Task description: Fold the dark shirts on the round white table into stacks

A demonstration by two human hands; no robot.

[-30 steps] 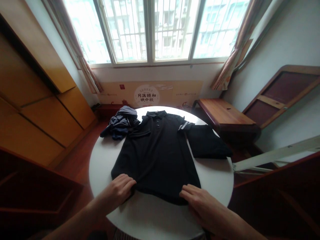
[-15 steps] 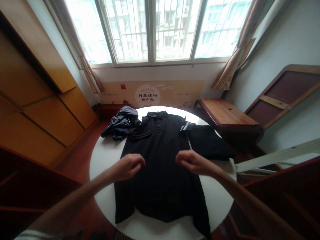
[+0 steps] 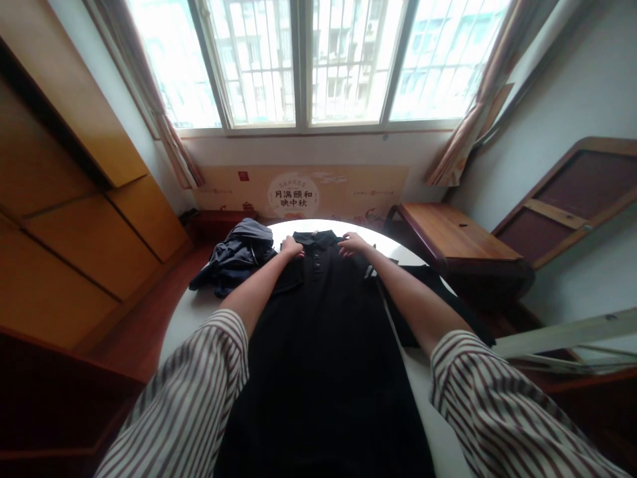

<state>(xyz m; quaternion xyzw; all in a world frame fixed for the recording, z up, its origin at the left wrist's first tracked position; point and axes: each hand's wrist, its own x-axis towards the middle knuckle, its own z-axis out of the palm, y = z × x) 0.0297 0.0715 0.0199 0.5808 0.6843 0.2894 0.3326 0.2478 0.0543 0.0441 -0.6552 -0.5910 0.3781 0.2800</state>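
From my distant seat I judge the spreading-out to be mostly done: the black polo shirt [image 3: 328, 345] lies front up and lengthwise down the middle of the white table [image 3: 172, 335], with no fold across its body that I can see. Folding, if it is called for, is all still to do, and the heap of dark and grey clothes [image 3: 239, 249] just beside it lies crumpled. On the other side, a flat black cloth [image 3: 440, 289] lies partly behind my right forearm.

The shirt looks plain and soft, its front fairly smooth. Its collar [image 3: 316, 238] points toward the window [image 3: 343, 66], buttons [image 3: 317, 256] run down below it, and pale stripes [image 3: 369, 271] show at one sleeve (the forearm hides most of that side). The lower end runs out of my view, so I can't check the hem.

My left hand [image 3: 292, 247] and right hand [image 3: 352, 244] are at the two shoulders, one on each side of the collar. The fingers of both are bent and close together against the cloth; whether they are clamped on it or merely resting there, I cannot tell.
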